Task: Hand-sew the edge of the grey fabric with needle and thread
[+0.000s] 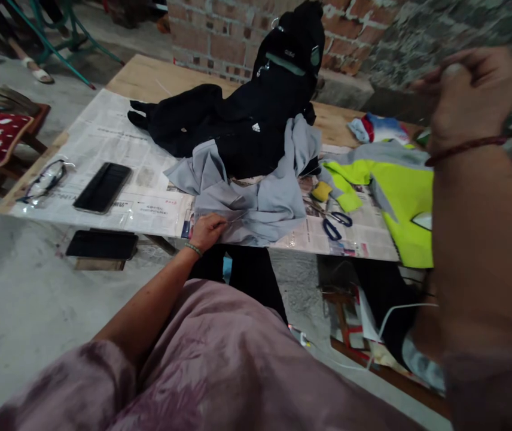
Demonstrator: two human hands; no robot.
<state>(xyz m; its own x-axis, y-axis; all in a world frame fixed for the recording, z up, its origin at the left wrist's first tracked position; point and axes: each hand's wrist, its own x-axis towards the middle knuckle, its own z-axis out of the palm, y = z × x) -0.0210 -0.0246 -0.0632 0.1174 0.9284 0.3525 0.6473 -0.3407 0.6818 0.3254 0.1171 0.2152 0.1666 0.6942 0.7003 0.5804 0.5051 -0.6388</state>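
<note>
My left hand [209,232] rests at the table's near edge, its fingers closed on the grey cloth garment [265,206]. A fine pale thread shows on the cloth beside those fingertips. My right hand [475,90] is raised high at the upper right, well away from the cloth. Its thumb and fingers are pinched together, slightly blurred; whatever they hold is too small to make out. Dark-handled scissors [337,225] and a small yellow pad [321,191] lie right of the grey garment. Behind it lies a black jacket [247,129] with a small white logo.
Newspaper under clear plastic covers the wooden table [148,72]. A phone [102,187] and eyeglasses [46,181] lie at the left. A neon-yellow and grey garment [399,203] overhangs the right front edge. A black bag [289,45] stands by the brick wall [211,36].
</note>
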